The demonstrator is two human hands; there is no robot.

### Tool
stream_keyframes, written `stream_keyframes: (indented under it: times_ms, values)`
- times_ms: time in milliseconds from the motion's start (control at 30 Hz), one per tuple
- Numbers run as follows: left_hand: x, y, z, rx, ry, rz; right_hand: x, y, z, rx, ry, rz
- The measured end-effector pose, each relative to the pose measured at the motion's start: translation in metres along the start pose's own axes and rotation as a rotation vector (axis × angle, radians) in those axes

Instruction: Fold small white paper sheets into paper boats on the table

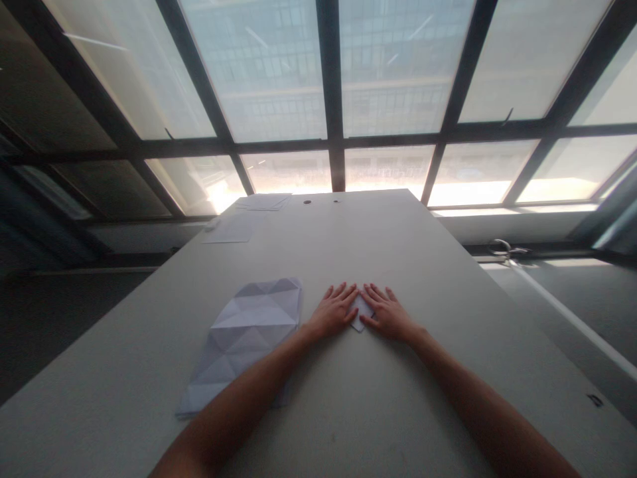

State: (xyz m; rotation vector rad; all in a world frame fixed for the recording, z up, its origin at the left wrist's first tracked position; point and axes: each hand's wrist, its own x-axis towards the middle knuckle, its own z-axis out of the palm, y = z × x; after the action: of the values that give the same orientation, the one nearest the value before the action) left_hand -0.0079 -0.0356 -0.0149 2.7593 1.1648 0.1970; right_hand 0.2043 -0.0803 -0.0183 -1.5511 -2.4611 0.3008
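Observation:
A small piece of folded white paper (361, 311) lies on the white table (378, 245), partly covered by both hands. My left hand (334, 311) rests flat over its left side, fingers stretched out and pointing away from me. Over its right side lies my right hand (386, 313), also flat with the fingers extended. The fingertips of the two hands nearly meet at the paper's far end, and the thumbs face each other across its middle. To the left, a larger creased sheet of paper (253, 332) with a pattern of triangular folds lies partly beneath my left forearm.
Flat white sheets (231, 229) and more paper (263, 202) lie at the table's far left. A round hole (307, 202) shows near the far edge. Large windows (388, 79) stand beyond. A small dark object (594, 400) sits near the right edge.

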Motion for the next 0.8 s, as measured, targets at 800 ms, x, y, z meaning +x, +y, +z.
stream_keyframes:
  times_ms: [800]
  values:
    - [-0.001, -0.003, 0.0, 0.056, -0.058, 0.027, 0.007, 0.001, 0.01, -0.066, 0.174, 0.506]
